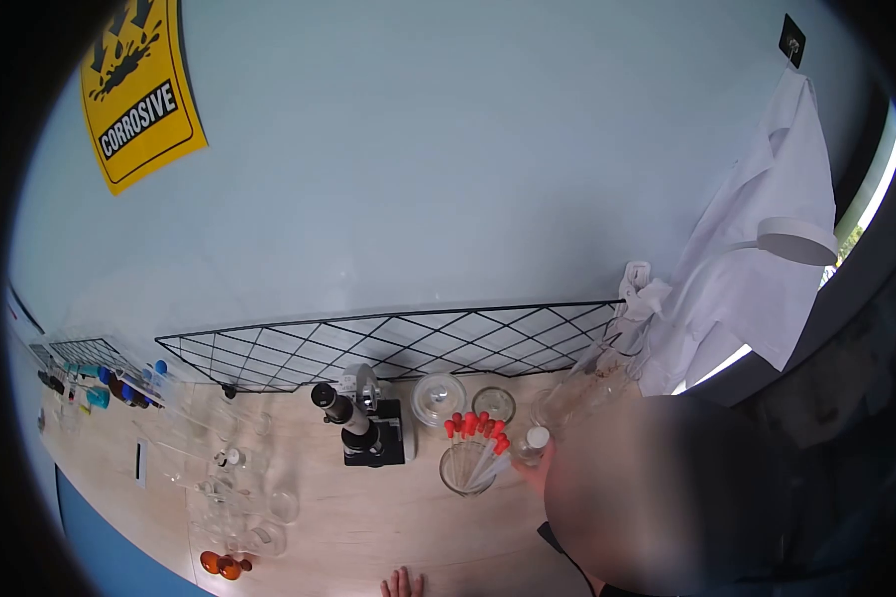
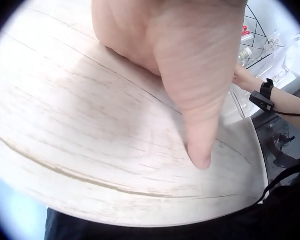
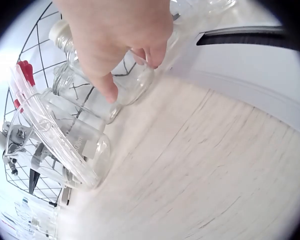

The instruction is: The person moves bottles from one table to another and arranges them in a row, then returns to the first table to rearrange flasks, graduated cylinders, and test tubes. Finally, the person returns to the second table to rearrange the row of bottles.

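Note:
My right hand [image 3: 122, 37] grips a clear glass bottle [image 3: 132, 82] low on the table, thumb on one side and fingers on the other. Its white cap [image 3: 58, 31] shows past the hand, and in the head view the same cap [image 1: 538, 438] sits just above the right hand [image 1: 534, 474]. Beside the bottle stands a glass beaker [image 3: 102, 150] of clear droppers with red bulbs [image 3: 26, 72]. At the table's front edge, my left hand [image 1: 401, 584] rests on the wood, fingers extended. In the left wrist view that hand [image 2: 190, 60] holds nothing, its thumb straight.
Behind the beaker are a microscope [image 1: 373, 438], a round glass dish [image 1: 438, 400] and a black wire grid [image 1: 398, 343]. Assorted glassware [image 1: 229, 488] and amber bottles [image 1: 219, 565] stand on the left. A white lamp [image 1: 796, 241] and a hanging white coat [image 1: 767, 179] are at right.

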The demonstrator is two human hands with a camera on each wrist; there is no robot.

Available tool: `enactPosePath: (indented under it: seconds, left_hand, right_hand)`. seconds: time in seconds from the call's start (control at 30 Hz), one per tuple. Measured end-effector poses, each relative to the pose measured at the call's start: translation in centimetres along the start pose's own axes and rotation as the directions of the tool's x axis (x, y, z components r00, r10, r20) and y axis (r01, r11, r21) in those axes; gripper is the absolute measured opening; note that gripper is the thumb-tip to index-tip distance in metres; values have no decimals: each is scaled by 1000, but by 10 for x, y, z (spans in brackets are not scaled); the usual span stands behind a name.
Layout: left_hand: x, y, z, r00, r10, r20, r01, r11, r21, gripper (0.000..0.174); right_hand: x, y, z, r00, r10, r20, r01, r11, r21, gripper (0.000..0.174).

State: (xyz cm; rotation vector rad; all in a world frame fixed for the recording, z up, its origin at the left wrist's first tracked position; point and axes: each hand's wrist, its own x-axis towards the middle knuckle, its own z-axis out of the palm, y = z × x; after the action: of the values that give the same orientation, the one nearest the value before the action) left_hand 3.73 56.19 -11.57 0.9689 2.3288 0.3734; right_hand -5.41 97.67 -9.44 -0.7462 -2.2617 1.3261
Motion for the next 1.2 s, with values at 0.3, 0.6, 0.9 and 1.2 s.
enactPosePath:
  seconds: [0.3,0.6,0.9,1.2]
  left_hand:
    - [-1,0,0,1000,-3,-9,3,999,-36,131]
    - [-2,11,-21,997,23,-71,-22,1000,22,117]
    - [-8,4,-15,999,40,-26,-39,999,17,122]
    - [-18,-8,1,969,153,-195,-152,988,18,115]
  right_hand:
    - [3,13,10,1000,-12,-18,12,999,-32,79]
    - [-19,21,6,999,-37,-11,37,999,25,96]
    - [-135,11,-17,991,126,53,-116,980,-160,71]
    - [-306,40,-1,931,24,364,112,931,-348,50]
